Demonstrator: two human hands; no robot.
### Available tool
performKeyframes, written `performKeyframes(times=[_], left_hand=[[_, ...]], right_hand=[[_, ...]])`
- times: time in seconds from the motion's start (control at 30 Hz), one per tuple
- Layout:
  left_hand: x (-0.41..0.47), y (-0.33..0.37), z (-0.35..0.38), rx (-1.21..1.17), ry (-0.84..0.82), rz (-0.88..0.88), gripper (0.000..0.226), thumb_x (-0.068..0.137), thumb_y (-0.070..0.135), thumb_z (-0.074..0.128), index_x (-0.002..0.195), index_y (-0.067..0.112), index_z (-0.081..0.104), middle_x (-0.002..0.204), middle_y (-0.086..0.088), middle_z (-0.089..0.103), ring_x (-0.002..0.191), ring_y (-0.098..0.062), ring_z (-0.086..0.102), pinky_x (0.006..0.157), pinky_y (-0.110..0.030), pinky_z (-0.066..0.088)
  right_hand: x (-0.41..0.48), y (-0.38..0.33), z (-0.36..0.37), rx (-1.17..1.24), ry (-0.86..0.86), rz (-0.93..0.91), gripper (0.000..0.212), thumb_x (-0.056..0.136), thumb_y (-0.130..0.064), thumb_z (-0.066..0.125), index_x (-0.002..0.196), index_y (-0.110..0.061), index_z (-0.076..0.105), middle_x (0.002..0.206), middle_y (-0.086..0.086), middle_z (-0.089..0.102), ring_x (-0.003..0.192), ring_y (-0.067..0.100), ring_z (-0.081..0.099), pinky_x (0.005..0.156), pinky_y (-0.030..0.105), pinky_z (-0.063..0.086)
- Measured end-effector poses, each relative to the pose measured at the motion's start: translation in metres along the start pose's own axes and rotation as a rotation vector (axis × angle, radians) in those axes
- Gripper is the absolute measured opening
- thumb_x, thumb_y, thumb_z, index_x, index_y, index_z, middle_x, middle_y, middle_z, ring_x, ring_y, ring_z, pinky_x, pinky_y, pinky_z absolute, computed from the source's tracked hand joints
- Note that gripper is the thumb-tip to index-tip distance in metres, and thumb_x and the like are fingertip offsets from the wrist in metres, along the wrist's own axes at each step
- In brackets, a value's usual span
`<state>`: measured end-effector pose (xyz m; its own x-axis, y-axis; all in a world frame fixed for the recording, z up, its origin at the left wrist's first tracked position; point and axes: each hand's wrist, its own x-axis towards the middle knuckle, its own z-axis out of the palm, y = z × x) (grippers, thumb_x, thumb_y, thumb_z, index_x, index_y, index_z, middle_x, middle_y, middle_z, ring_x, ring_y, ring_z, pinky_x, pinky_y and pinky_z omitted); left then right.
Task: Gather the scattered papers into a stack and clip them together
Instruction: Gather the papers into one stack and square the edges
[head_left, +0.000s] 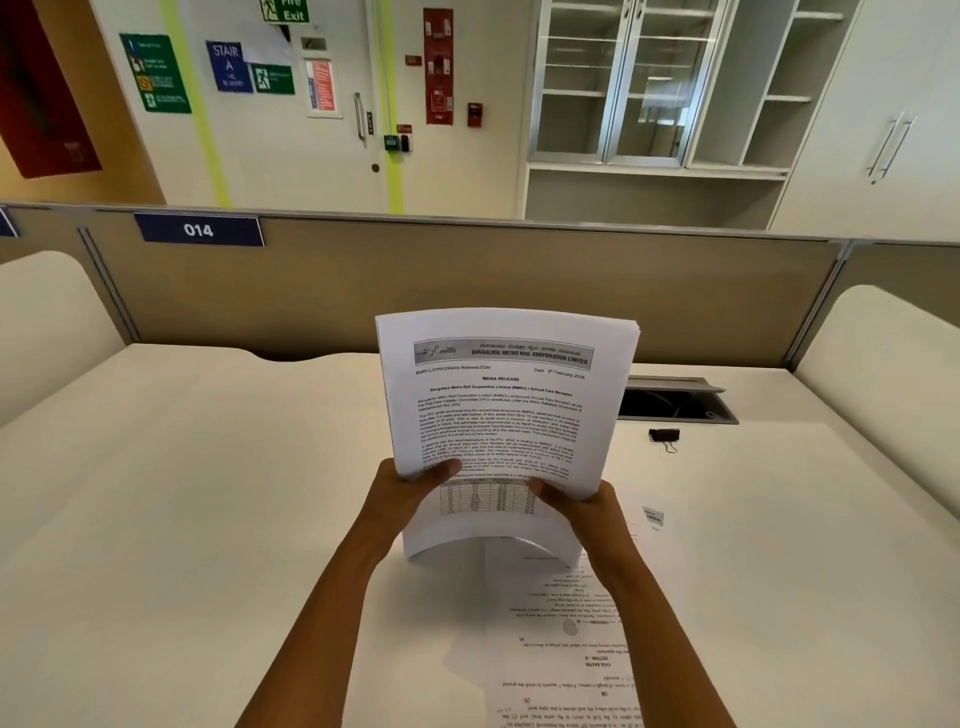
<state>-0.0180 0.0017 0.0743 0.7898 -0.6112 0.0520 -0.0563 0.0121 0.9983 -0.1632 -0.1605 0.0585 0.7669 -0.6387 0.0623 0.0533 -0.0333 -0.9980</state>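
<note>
- both hands are on the stack of papers (506, 415), holding it upright over the middle of the white desk (208, 493), printed side facing the camera
- left hand (410, 493) grips the lower left edge, thumb on the front page, the other fingers hidden behind the stack
- right hand (582, 506) does the same on the lower right edge, thumb pressed on the front next to a small printed table
- the stack is bowed, and the sheet edges at the top right corner fan out a bit, so it's not quite flush
- top page is a media release with a metro rail header
- the stack's bottom edge sits down at desk level, right by the far end of a loose printed sheet (561, 649); can't tell if they touch
- that loose sheet lies flat beside and partly under the right forearm, its text upside down to the camera
- black binder clip (665, 435) sits on the desk to the right of the stack, well apart from both hands, just in front of the open cable tray (675, 402)
- tan partition (415, 280) behind the desk carries a blue "014" plate (198, 229)
</note>
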Motion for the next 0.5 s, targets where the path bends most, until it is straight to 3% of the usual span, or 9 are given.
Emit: performKeyframes(times=[0.07,0.17,0.27,0.37,0.5], left_hand=[[-0.001,-0.003,0.001,-0.017,-0.031,-0.028,0.034,0.078,0.016,0.073,0.105,0.032,0.058,0.099,0.008,0.066,0.091,-0.014,0.063,0.079,-0.029,0.054],[-0.003,-0.006,0.002,-0.013,-0.050,-0.048,0.039,0.069,0.031,0.072,0.105,0.034,0.059,0.102,0.005,0.067,0.094,-0.017,0.062,0.083,-0.036,0.053],[0.001,-0.003,0.005,-0.005,-0.008,-0.042,0.033,0.084,0.021,0.067,0.115,0.023,0.058,0.104,0.001,0.065,0.093,-0.016,0.062,0.088,-0.035,0.051],[0.006,0.001,0.002,-0.040,0.053,-0.061,0.033,0.087,0.018,0.063,0.120,0.015,0.059,0.104,-0.001,0.066,0.090,-0.011,0.063,0.086,-0.029,0.049],[0.011,-0.010,-0.017,-0.146,0.116,-0.215,0.038,0.085,0.016,0.067,0.121,0.009,0.060,0.112,-0.011,0.067,0.094,-0.029,0.066,0.083,-0.039,0.053]], right_hand=[[-0.002,0.002,0.000,-0.002,-0.009,0.031,0.039,0.060,-0.044,0.080,0.095,-0.034,0.066,0.091,-0.009,0.073,0.085,0.015,0.070,0.066,0.023,0.057],[-0.003,0.008,-0.001,-0.002,-0.015,0.067,0.032,0.066,-0.029,0.076,0.096,-0.033,0.064,0.095,-0.010,0.071,0.085,0.012,0.069,0.066,0.020,0.057],[0.001,0.009,-0.001,-0.049,0.016,0.094,0.030,0.073,-0.020,0.076,0.100,-0.027,0.065,0.099,-0.003,0.070,0.089,0.014,0.067,0.067,0.021,0.057],[0.004,0.003,-0.001,-0.122,0.051,0.114,0.036,0.073,-0.027,0.077,0.106,-0.022,0.064,0.102,0.000,0.071,0.089,0.016,0.068,0.071,0.026,0.057],[-0.004,0.006,-0.021,-0.285,0.173,0.121,0.039,0.079,-0.033,0.071,0.115,-0.027,0.058,0.108,0.000,0.069,0.090,0.014,0.067,0.086,0.038,0.055]])
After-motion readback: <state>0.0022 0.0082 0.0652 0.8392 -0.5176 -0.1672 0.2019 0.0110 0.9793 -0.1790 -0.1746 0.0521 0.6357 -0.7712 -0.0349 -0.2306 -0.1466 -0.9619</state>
